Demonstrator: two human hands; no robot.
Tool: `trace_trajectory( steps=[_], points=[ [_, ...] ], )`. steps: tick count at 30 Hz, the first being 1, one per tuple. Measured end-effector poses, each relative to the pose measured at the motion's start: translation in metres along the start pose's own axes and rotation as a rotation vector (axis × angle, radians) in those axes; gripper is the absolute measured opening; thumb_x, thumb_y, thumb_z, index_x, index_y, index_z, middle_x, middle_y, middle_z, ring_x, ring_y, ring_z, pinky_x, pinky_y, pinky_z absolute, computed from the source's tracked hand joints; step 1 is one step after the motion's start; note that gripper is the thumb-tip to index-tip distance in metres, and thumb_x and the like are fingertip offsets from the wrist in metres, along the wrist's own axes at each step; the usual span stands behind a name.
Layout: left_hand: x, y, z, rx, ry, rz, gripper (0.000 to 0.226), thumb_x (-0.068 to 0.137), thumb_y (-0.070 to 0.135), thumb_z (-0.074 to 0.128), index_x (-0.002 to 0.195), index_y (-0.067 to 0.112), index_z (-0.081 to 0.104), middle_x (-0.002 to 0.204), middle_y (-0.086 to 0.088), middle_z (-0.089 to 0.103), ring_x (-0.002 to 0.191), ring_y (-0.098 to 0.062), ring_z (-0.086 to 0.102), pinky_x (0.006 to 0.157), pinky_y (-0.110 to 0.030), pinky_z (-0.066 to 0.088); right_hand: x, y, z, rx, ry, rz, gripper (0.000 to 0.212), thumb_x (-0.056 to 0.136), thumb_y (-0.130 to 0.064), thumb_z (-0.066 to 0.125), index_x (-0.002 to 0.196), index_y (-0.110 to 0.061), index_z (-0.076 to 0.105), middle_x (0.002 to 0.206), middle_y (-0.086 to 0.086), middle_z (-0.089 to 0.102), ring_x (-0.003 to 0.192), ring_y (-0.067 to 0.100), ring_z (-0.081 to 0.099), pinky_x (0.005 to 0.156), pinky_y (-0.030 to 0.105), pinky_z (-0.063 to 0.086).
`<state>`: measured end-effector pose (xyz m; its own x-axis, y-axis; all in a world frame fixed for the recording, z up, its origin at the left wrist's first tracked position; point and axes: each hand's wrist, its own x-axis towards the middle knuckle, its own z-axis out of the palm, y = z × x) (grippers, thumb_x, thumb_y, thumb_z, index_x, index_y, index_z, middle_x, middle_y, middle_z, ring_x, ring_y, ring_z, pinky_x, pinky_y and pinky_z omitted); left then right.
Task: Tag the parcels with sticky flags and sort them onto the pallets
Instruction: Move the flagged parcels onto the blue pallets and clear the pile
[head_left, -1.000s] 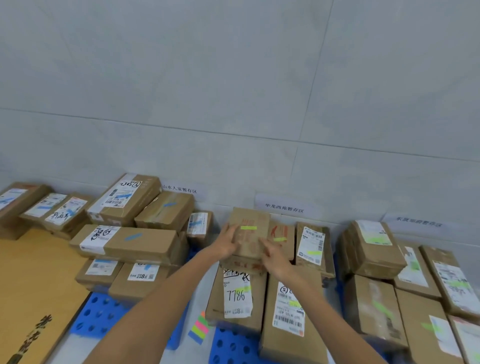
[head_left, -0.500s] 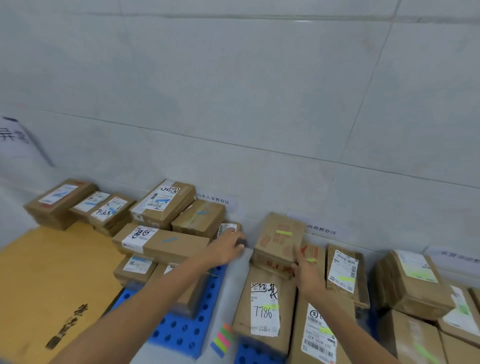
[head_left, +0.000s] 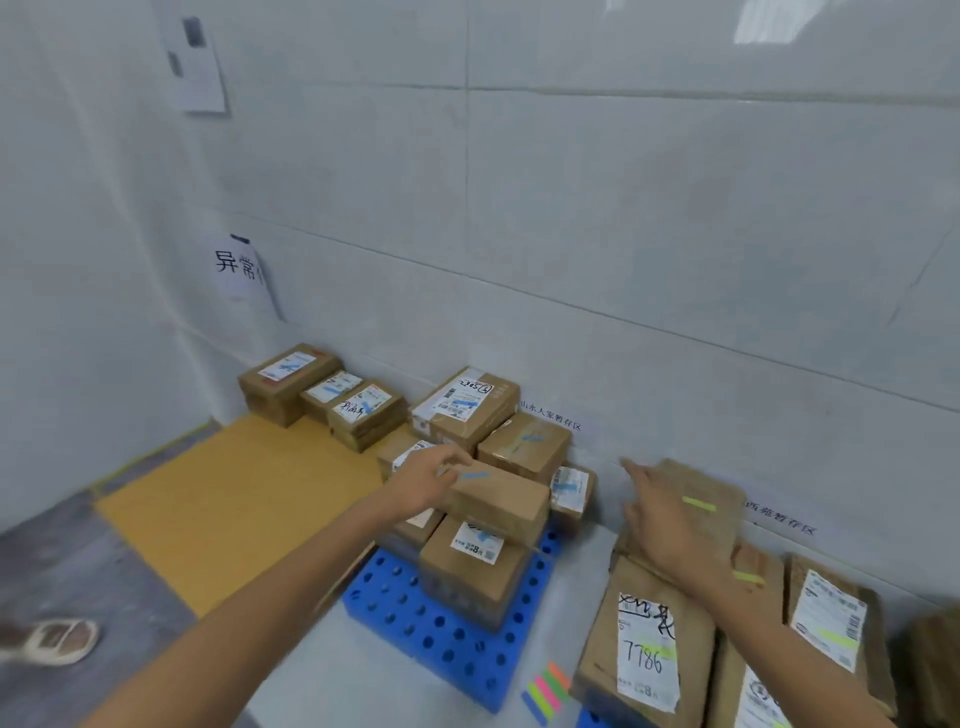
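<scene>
A cardboard parcel with a green sticky flag (head_left: 698, 506) lies on top of the right-hand pile by the wall. My right hand (head_left: 662, 519) hovers in front of it with fingers stretched out, holding nothing. My left hand (head_left: 431, 480) rests at the left end of a long box with a blue flag (head_left: 498, 501), which sits on top of the stack on the blue pallet (head_left: 415, 616). A pad of coloured sticky flags (head_left: 545, 688) lies on the floor between the two pallets.
Several blue-flagged boxes (head_left: 470, 408) are stacked against the wall, with more (head_left: 288, 376) behind a yellow board (head_left: 234, 499). The parcel marked 7786 (head_left: 644, 657) and other green-flagged parcels fill the right. Paper signs hang on the wall. A shoe (head_left: 57, 642) is at the far left.
Both hands have come off the green-flagged parcel, which now lies on the right pile. My left hand moved left onto the blue-flagged stack. The view swung left.
</scene>
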<state>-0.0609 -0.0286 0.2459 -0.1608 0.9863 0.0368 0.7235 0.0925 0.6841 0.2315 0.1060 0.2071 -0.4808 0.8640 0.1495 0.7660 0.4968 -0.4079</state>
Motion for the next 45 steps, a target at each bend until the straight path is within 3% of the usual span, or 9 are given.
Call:
trace_trajectory(
  steps=[5,11,18,21,28,32,36,40,45],
  points=[
    [-0.036,-0.068,-0.056,-0.041,0.126,-0.108,0.024,0.099,0.018,0.044,0.112,0.016,0.063,0.114,0.002,0.064,0.107,-0.01,0.057,0.088,-0.021,0.045,0.024,-0.135,0.025,0.264,-0.114,-0.303,0.028,0.089,-0.003,0.054,0.111,-0.016,0.065,0.113,0.002,0.064,0.108,0.016,0.055,0.092,0.024,0.038],
    [-0.041,-0.174,-0.132,-0.068,0.303,-0.234,0.023,0.097,0.011,0.045,0.1,0.023,0.064,0.104,0.004,0.066,0.101,-0.01,0.058,0.077,-0.013,0.039,0.066,-0.254,0.075,0.444,-0.254,-0.313,0.023,0.097,-0.015,0.047,0.11,-0.019,0.065,0.112,-0.014,0.06,0.107,-0.002,0.049,0.09,0.005,0.034],
    [0.032,-0.289,-0.198,-0.106,0.296,-0.29,0.023,0.097,0.008,0.044,0.103,0.015,0.065,0.104,0.002,0.064,0.1,-0.011,0.056,0.079,-0.018,0.038,0.179,-0.346,0.177,0.694,-0.312,-0.028,0.03,0.095,-0.007,0.047,0.098,-0.03,0.065,0.114,-0.009,0.06,0.11,0.006,0.052,0.084,0.011,0.037],
    [0.082,-0.327,-0.213,-0.116,0.216,-0.28,0.021,0.096,0.008,0.045,0.102,0.017,0.063,0.108,0.002,0.063,0.104,-0.013,0.055,0.082,-0.02,0.038,0.226,-0.36,0.22,0.809,-0.31,0.229,0.031,0.097,-0.01,0.043,0.092,-0.034,0.063,0.127,-0.002,0.056,0.117,0.016,0.05,0.098,0.032,0.042],
    [0.189,-0.38,-0.199,-0.071,-0.073,-0.271,0.025,0.095,0.007,0.045,0.116,0.01,0.059,0.117,-0.006,0.062,0.108,-0.02,0.057,0.089,-0.028,0.044,0.298,-0.369,0.29,0.967,-0.302,0.718,0.026,0.099,-0.004,0.039,0.116,-0.014,0.057,0.133,0.006,0.047,0.128,0.027,0.041,0.107,0.041,0.036],
    [0.22,-0.397,-0.179,-0.016,-0.193,-0.211,0.029,0.095,0.009,0.046,0.123,0.008,0.054,0.119,-0.006,0.056,0.109,-0.017,0.05,0.085,-0.021,0.038,0.32,-0.37,0.312,1.028,-0.329,0.811,0.039,0.097,0.0,0.037,0.131,-0.015,0.048,0.134,0.008,0.048,0.127,0.025,0.04,0.099,0.035,0.036],
    [0.245,-0.432,-0.149,0.102,-0.286,-0.223,0.032,0.093,0.014,0.048,0.124,0.015,0.054,0.123,-0.01,0.053,0.117,-0.025,0.046,0.097,-0.035,0.042,0.339,-0.365,0.342,1.14,-0.341,0.893,0.04,0.098,-0.019,0.043,0.137,-0.028,0.042,0.146,0.0,0.037,0.135,0.022,0.031,0.108,0.045,0.024],
    [0.253,-0.445,-0.134,0.101,-0.192,-0.252,0.026,0.087,0.011,0.055,0.112,0.015,0.057,0.114,-0.005,0.054,0.11,-0.022,0.049,0.091,-0.029,0.044,0.34,-0.361,0.359,1.229,-0.334,0.977,0.037,0.099,-0.024,0.041,0.136,-0.029,0.044,0.137,-0.002,0.047,0.118,0.018,0.043,0.09,0.035,0.031],
    [0.253,-0.424,-0.144,-0.058,-0.055,-0.301,0.019,0.093,0.018,0.055,0.112,0.015,0.052,0.095,0.004,0.059,0.077,-0.009,0.056,0.057,-0.012,0.043,0.337,-0.361,0.352,1.17,-0.222,0.951,0.034,0.099,-0.012,0.041,0.125,-0.03,0.053,0.116,-0.001,0.062,0.097,0.016,0.061,0.072,0.031,0.05]
  ],
)
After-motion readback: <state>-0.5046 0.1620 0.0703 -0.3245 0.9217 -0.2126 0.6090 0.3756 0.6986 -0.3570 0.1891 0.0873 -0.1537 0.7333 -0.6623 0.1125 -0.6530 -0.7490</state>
